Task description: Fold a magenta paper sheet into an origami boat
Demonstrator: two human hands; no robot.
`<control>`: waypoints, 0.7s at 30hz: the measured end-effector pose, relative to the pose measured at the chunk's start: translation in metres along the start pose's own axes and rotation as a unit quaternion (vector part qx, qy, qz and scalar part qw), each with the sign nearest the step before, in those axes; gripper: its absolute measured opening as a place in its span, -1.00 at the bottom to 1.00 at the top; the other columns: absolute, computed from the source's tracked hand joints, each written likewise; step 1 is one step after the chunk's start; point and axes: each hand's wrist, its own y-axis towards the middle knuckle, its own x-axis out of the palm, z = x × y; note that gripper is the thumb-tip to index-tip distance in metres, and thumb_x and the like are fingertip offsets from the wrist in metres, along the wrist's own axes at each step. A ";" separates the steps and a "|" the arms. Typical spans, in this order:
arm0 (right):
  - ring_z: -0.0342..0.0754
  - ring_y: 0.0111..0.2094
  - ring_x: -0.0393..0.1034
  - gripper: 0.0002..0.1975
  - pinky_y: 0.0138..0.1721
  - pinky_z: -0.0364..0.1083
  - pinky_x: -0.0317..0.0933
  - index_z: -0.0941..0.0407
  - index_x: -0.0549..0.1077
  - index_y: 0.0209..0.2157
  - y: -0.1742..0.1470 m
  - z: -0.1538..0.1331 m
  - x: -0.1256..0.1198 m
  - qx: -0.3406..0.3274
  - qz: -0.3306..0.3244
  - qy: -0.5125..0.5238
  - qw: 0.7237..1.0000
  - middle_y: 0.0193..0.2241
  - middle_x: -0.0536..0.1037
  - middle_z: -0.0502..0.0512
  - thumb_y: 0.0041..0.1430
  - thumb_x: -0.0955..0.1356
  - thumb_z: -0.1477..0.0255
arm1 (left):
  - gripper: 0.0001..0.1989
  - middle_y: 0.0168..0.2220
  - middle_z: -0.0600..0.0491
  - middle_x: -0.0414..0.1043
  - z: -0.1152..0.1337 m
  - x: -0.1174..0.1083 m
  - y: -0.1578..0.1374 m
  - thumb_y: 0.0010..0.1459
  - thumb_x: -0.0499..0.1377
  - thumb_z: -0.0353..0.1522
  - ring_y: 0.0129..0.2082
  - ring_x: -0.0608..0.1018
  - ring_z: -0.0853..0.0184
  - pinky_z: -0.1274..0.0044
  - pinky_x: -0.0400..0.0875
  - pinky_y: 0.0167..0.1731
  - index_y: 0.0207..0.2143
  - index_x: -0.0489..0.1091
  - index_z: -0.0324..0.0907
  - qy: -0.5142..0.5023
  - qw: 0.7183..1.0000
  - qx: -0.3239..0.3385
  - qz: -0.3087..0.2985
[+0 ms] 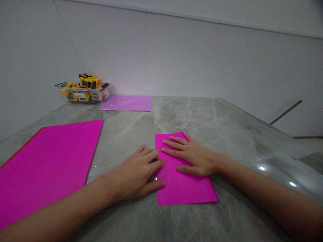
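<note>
Folded magenta paper sheet lies flat on the grey marble table, near the front edge. Right hand is spread palm-down on it; left hand is flat, fingertips pressing its left edge. Looks like one fold made, crease being flattened. Larger magenta sheet lies unfolded at left.

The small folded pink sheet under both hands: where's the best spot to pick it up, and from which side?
Probably the near right corner of the folded pink sheet. It lies flat on the grey table, and that corner is bare: the right hand presses its middle, while the left hand covers the left edge. Come in low from the right and peel the corner up.
</note>
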 end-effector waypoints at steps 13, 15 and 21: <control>0.21 0.37 -0.29 -0.28 0.28 0.33 -0.49 0.11 -0.14 0.36 -0.005 -0.007 0.013 0.033 0.021 -0.002 0.999 0.36 -0.09 0.24 0.33 0.15 0.07 | -0.57 -0.02 -0.15 0.40 0.000 -0.002 0.000 0.25 0.08 -0.10 0.00 0.46 0.04 -0.05 0.15 0.11 0.04 0.36 -0.16 0.009 1.000 -0.006 -0.004; 0.19 0.37 -0.28 -0.31 0.30 0.29 -0.45 0.14 -0.09 0.36 -0.009 -0.014 0.014 0.045 0.020 0.003 0.999 0.35 -0.06 0.26 0.34 0.14 0.10 | -0.57 -0.02 -0.15 0.40 0.001 -0.003 0.000 0.25 0.08 -0.11 -0.01 0.46 0.04 -0.04 0.16 0.10 0.05 0.36 -0.15 0.006 1.000 -0.006 -0.004; 0.19 0.37 -0.37 -0.22 0.32 0.25 -0.41 0.19 -0.16 0.36 -0.026 -0.047 0.011 0.016 -0.010 0.050 0.999 0.36 -0.19 0.32 0.31 0.16 0.05 | -0.62 -0.01 -0.16 0.40 0.002 -0.006 -0.002 0.25 0.08 -0.14 0.01 0.45 0.06 -0.02 0.11 0.15 -0.02 0.40 -0.17 -0.005 1.000 -0.008 -0.011</control>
